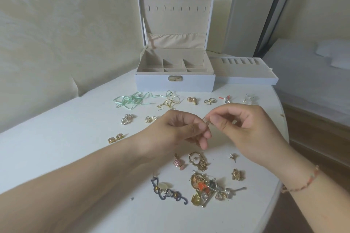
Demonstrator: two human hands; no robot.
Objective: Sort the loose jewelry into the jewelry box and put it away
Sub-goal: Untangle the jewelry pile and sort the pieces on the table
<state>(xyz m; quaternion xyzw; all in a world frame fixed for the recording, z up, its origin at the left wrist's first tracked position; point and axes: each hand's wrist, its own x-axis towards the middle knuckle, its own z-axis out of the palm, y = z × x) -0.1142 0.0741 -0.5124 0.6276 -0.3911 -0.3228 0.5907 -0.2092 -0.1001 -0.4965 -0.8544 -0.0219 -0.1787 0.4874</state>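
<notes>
Sorting looks barely begun: the box (175,66) at upper centre shows empty compartments, jewelry (206,185) litters the desk (75,128), while left hand (181,130) and right hand (246,126) pinch one small piece (206,120).

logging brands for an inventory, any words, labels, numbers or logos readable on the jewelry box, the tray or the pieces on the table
None: no readable text shows anywhere in the head view.
Jewelry box: plain white front, lid open, no print; its gold clasp bears no mark that can be made out.
Tray beside the box: no label.
Loose jewelry pile: any stamps are too small to tell.
Small piece pinched between the left hand and right hand: too blurred to read.
</notes>
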